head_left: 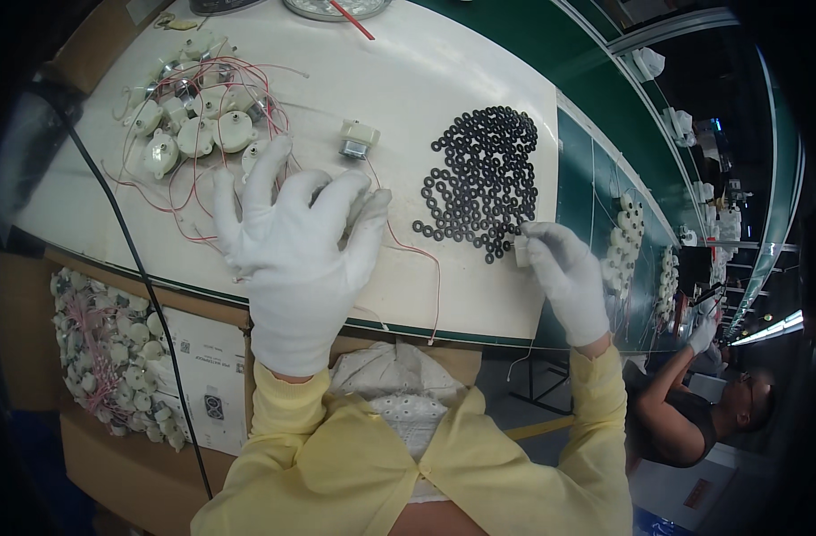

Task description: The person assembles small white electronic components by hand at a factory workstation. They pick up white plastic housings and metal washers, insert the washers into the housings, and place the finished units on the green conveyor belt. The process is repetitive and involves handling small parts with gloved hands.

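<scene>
White gloves cover both my hands. My left hand (294, 246) has its fingers spread over the table, at the near edge of a pile of small cream-cased motors (195, 136) with red and white wires. Nothing shows in its grip, though its palm side is hidden. A single motor (358, 139) with a silvery lower part stands beyond those fingers, its wire running toward the table's front edge. At the right, my right hand (569, 281) pinches a small cream-coloured part (521, 251) at the near edge of many black rings (484, 174) spread on the table.
A box (113, 357) full of wired motors stands below the table's left front edge, with a black cable (149, 277) crossing before it. A round dish (336, 7) with a red stick is at the back. On the right, a green bench (596, 179) holds rows of cream parts; another person (694, 411) works there.
</scene>
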Tool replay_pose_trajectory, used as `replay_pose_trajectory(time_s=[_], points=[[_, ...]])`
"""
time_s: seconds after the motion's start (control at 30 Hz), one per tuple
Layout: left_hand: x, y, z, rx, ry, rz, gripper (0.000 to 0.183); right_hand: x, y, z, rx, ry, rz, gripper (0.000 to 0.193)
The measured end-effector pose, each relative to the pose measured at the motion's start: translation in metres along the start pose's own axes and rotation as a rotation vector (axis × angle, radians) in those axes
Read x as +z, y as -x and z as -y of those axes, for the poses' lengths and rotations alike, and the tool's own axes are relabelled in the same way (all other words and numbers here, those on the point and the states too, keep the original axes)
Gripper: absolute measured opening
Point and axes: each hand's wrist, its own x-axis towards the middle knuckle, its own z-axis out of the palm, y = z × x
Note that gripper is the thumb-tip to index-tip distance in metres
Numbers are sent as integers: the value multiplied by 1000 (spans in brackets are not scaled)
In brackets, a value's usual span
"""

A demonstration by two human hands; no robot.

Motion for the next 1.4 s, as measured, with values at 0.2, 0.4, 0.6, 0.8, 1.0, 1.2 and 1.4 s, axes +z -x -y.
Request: replay_pose_trajectory(time_s=[0.2, 0.4, 0.6, 0.8, 1.0, 1.2, 1.4], points=[[3, -1, 1, 32, -15, -56, 20, 4, -4, 6, -576, 685, -8, 21], [2, -2, 1, 47, -29, -49, 20, 1, 12, 31, -677, 1081, 32, 21], [3, -3, 0, 43, -26, -41, 19, 1, 19, 31, -700, 1248, 76, 21], [1, 0, -1, 13, -30, -20, 23, -2, 17, -3, -441, 970, -146, 15], [-2, -3, -4, 26, -78, 50, 22, -36, 26, -37, -341, 1126, -392, 22], [-1, 0, -2, 72, -125, 75, 23, -16, 31, 10, -443, 1139, -463, 20], [0, 1, -2, 97, -139, 99, 21, -19, 33, -23, -465, 1202, -513, 17]])
